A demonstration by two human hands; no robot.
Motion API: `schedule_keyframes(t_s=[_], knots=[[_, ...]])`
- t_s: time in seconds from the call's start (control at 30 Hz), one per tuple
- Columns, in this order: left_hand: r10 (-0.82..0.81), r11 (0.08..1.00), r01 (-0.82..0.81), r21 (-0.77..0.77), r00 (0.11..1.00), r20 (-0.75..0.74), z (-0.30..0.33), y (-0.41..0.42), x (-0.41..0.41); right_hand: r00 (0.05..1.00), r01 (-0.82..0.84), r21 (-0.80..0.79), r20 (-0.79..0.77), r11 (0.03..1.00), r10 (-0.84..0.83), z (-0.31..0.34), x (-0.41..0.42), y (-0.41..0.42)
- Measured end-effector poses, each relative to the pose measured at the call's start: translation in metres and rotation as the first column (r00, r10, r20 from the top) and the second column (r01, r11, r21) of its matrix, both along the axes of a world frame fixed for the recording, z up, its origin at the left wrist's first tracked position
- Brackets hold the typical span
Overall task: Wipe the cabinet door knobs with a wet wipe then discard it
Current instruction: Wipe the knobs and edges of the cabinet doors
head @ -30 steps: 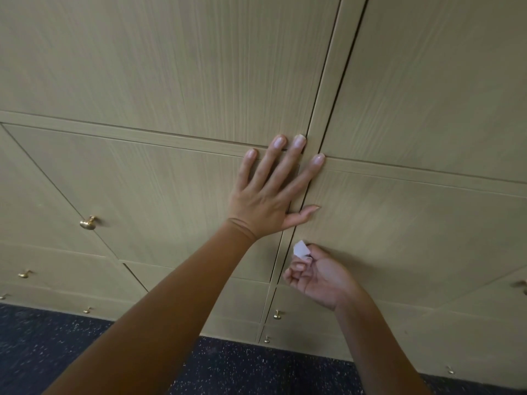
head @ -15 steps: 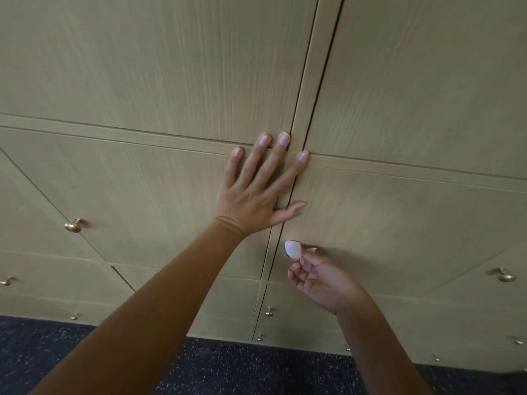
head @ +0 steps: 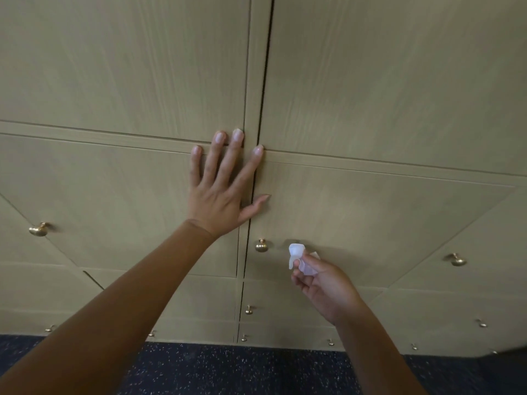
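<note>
My left hand (head: 221,195) lies flat with fingers spread on the light wooden cabinet door (head: 114,189), right at the dark seam between two doors. My right hand (head: 325,283) pinches a small folded white wet wipe (head: 295,253) between thumb and fingers. The wipe is held just right of a round brass knob (head: 261,246) and is not touching it. Further brass knobs sit at the left (head: 38,230) and at the right (head: 457,260).
Lower rows of cabinet doors carry several small brass knobs, one of them (head: 249,309) just below my right hand. A dark speckled floor (head: 228,369) runs along the bottom of the view.
My right hand has drawn back to the right with the wipe, uncovering the brass knob it was covering. My left hand stays pressed on the door.
</note>
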State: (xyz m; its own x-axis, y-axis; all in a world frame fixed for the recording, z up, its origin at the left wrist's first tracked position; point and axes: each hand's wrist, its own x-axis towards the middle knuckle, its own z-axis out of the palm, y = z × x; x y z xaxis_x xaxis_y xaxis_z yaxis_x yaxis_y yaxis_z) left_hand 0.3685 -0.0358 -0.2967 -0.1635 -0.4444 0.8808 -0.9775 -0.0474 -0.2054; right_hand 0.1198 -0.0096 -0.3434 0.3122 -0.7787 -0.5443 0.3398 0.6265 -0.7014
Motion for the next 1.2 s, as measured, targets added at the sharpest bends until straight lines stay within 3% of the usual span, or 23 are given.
schedule_keyframes(t_s=[0.17, 0.4, 0.7, 0.9, 1.03, 1.2], knots=[[-0.005, 0.998, 0.015, 0.065, 0.990, -0.141, 0.002, 0.003, -0.031, 0.999, -0.033, -0.096, -0.028, 0.995, 0.030, 0.004, -0.029, -0.003], [-0.078, 0.991, 0.087, 0.099, 0.993, -0.091, 0.002, -0.006, -0.093, 0.991, -0.050, -0.280, -0.134, 0.959, 0.013, 0.015, -0.078, -0.013], [-0.128, 0.986, 0.134, 0.098, 0.989, -0.068, 0.008, -0.031, -0.180, 0.945, 0.035, -0.479, -0.269, 0.877, -0.185, 0.016, -0.152, -0.029], [-0.204, 0.973, 0.209, 0.093, 0.977, -0.064, 0.018, -0.054, -0.248, 0.888, -0.102, -0.614, -0.411, 0.783, -0.207, -0.001, -0.222, -0.038], [-0.208, 0.975, 0.210, 0.078, 0.977, -0.040, 0.025, -0.069, -0.288, 0.859, -0.194, -0.613, -0.483, 0.766, -0.168, -0.004, -0.263, -0.040], [-0.197, 0.978, 0.194, 0.074, 0.980, 0.029, 0.024, -0.087, -0.323, 0.802, -0.209, -0.665, -0.536, 0.717, -0.264, -0.006, -0.304, -0.045]])
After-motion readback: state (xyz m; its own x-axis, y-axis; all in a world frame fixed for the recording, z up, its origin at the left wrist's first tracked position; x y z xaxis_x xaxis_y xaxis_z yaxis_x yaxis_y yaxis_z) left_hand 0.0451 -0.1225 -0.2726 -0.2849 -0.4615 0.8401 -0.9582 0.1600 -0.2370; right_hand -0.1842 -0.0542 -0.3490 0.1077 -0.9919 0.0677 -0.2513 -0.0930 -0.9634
